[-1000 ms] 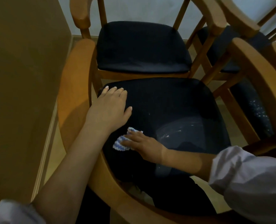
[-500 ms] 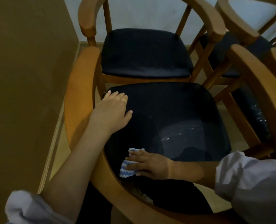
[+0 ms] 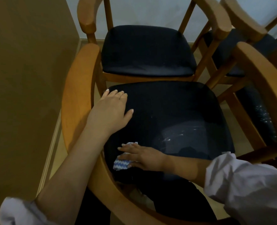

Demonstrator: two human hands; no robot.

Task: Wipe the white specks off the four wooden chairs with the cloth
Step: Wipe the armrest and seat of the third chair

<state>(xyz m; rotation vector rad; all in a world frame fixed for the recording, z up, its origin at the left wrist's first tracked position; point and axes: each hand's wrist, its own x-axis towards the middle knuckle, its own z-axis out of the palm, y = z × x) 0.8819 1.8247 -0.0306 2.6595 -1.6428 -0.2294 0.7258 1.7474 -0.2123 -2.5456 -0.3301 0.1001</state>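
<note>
Right hand [image 3: 139, 157] presses the zigzag blue-and-white cloth [image 3: 120, 164] under straight fingers on the dark, padded seat [image 3: 175, 111]. Left hand [image 3: 111, 109] lies spread flat just beyond it, bracing. Best bet: keep the cloth flat and sweep firmly through the white specks [image 3: 168, 138] just beyond the right wrist.

One view only: head-worn wide-angle, looks forward and steeply down from above the back edge of nearest chair seat [image 3: 175, 111], close in. Beyond it at top, second chair [image 3: 147, 51]; brown wall [image 3: 24, 78] filling left side.
</note>
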